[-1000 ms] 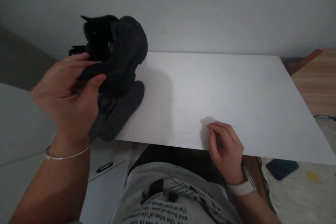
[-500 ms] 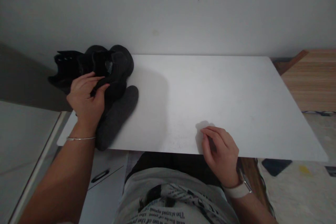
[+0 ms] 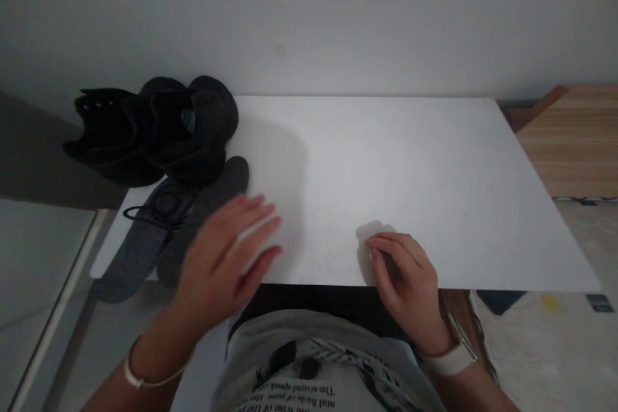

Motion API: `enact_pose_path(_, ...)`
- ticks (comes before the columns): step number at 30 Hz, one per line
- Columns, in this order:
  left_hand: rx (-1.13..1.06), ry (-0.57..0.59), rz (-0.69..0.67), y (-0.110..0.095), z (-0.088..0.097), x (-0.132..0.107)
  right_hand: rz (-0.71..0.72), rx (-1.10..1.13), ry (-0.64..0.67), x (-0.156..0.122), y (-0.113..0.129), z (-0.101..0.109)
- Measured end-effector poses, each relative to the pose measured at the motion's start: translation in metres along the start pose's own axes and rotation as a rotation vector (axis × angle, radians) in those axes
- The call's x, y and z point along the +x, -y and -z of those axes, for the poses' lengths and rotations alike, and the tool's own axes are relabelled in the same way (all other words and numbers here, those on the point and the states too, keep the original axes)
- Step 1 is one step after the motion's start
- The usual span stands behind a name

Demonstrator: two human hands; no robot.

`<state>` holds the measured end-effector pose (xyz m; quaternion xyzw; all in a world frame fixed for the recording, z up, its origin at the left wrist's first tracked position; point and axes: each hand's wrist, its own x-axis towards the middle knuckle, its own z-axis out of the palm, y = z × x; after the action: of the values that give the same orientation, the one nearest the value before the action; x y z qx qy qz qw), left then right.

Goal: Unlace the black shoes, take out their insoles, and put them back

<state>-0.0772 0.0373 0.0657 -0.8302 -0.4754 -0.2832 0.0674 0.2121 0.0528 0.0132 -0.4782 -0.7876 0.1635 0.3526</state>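
White desk (image 3: 410,174) against grey wall (image 3: 309,19), bearing black shoes (image 3: 210,116) and grey insoles (image 3: 128,257); left grip (image 3: 219,254) released, right grip (image 3: 408,277) curled, hold unclear.

L hand (image 3: 219,261) blurred, hides pt of insole (image 3: 221,190); shirt (image 3: 333,328) cut by btm edge.

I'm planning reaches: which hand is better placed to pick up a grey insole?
Probably the left hand: it looks open and empty, close to the grey insoles. The right hand is curled farther off, near the front edge of the table.
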Motion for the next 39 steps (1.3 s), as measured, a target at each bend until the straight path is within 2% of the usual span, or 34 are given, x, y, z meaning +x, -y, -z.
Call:
enact_pose_path(1, -0.075, 0.063, -0.063, -0.01, -0.009, -0.004, -0.007, 0.06, 0.01, 0.001, 0.003, 0.001)
enact_pose_path(3, -0.173, 0.114, -0.068, -0.023, -0.027, -0.01, 0.011, 0.17, 0.03, 0.002, 0.009, 0.002)
enact_pose_path(6, -0.22, 0.101, 0.054, -0.028, -0.046, -0.014, 0.094, 0.213, 0.031, 0.004, 0.014, 0.0)
enact_pose_path(9, -0.232, 0.08, 0.144, -0.026, -0.054, -0.015, 0.151, 0.193, 0.023, 0.006, 0.014, -0.006)
enact_pose_path(16, -0.249, 0.006, 0.085, -0.025, -0.053, -0.017, 0.219, 0.085, -0.003, 0.006, 0.012, -0.015)
enact_pose_path(32, -0.217, 0.071, 0.122, -0.028, -0.051, -0.014, 0.225, -0.087, 0.073, 0.005, 0.012, -0.017)
enact_pose_path(39, -0.225, 0.068, 0.122, -0.027, -0.051, -0.016, 0.211, -0.154, 0.026, 0.007, 0.017, -0.015)
